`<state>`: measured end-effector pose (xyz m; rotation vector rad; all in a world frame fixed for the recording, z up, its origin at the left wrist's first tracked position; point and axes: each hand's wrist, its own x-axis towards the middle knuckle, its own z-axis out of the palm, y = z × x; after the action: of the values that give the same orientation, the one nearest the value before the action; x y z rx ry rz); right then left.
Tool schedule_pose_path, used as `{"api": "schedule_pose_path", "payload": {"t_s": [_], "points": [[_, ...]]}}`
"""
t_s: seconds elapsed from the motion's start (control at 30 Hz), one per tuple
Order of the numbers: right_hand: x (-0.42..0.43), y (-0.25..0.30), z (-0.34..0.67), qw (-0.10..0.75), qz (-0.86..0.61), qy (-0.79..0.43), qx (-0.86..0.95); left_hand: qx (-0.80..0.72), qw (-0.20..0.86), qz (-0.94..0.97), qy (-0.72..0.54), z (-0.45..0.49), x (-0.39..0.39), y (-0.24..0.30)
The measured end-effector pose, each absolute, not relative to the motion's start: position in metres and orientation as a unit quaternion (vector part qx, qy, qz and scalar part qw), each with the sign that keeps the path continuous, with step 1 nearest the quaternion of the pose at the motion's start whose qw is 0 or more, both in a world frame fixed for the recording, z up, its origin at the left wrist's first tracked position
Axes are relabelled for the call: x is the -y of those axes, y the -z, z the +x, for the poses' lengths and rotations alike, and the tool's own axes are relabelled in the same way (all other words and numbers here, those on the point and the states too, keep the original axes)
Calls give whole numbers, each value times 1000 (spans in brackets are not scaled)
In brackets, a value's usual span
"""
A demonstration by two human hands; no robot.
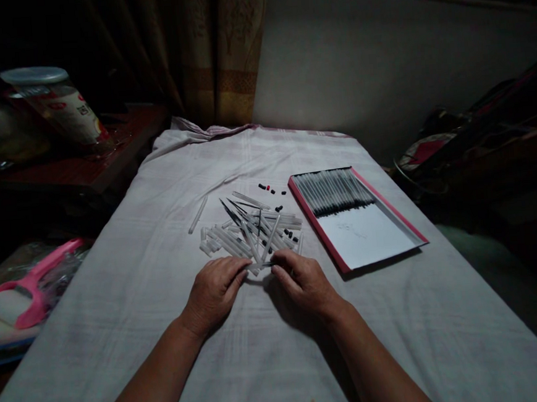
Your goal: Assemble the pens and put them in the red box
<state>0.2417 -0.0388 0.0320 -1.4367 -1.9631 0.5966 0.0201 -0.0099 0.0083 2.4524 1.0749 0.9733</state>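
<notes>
Okay, you've got a pale checked cloth [244, 364] over the whole work surface, creased, bunched up at the far edge. Behind it: patterned curtain [237, 42], then a plain pale panel [332, 66]. Wooden cabinet [123, 152] on the left, lidded jar [73, 111] on it; pink plastic thing [38, 287] lower down, just beside the cloth.

Your left hand [217, 285] and right hand [305, 278] share one clear tube [259, 265], level, at the near edge of the loose pile [232, 238]. Thumb and fingers pinch it at each end. Pile is clear tubes and dark thin sticks, crisscrossed; small black caps [290, 234] lie in and beyond it, plus a red one [268, 188]. Shallow red-edged box [383, 235] sits to the right, a row of dark-ended tubes [335, 189] filling its far half.

Your fingertips hide both tube ends; can't tell what the dark bit by your right thumb is. Pile overlaps too much to count. Right-hand clutter [431, 145] is mostly lost in shadow, jar label unreadable, forearms cut off at the bottom.
</notes>
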Motion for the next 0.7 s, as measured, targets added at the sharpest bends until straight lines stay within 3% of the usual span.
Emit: {"api": "schedule_pose_path", "payload": {"t_s": [0.7], "points": [[38, -28, 243, 316, -530, -206, 760, -370, 143, 853, -339, 20, 10, -8]]}}
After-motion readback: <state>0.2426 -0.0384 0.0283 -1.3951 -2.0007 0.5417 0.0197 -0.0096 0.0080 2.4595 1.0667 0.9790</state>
